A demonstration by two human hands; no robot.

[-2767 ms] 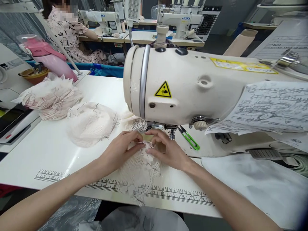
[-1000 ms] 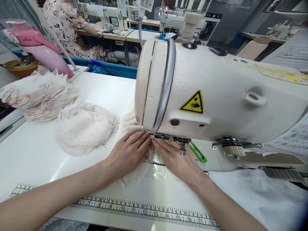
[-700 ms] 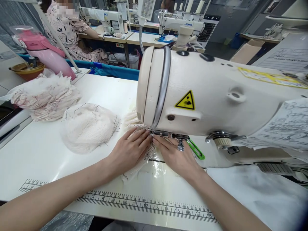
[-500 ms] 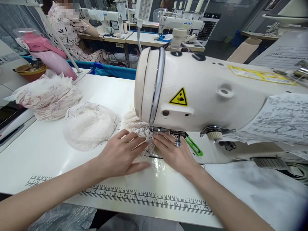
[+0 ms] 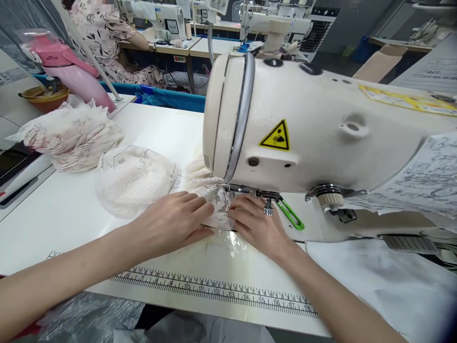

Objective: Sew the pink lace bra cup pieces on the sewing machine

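A strip of white lace fabric (image 5: 220,202) lies under the needle end of the sewing machine (image 5: 300,124), and its gathered cream part (image 5: 200,174) spreads out behind. My left hand (image 5: 180,216) is closed at the left edge of the lace, fingers bent and thumb drawn in below them. On the other side, my right hand (image 5: 257,224) has its bent fingers pressed together on the lace's right edge, partly beneath the machine head. The presser foot and needle are mostly hidden. Close to my right hand is a green slotted piece (image 5: 291,214).
Left of my hands lie a round sheer piece (image 5: 137,181) and a crumpled fabric bundle (image 5: 73,136). A pink bottle (image 5: 67,71) stands behind them. A printed ruler (image 5: 214,290) runs along the table's front edge. Another person (image 5: 103,43) sits at the back left.
My left hand has shifted slightly left, with its thumb drawn in closer to its fingers. More of the lace shows flat between my hands. The whole view has shifted a little.
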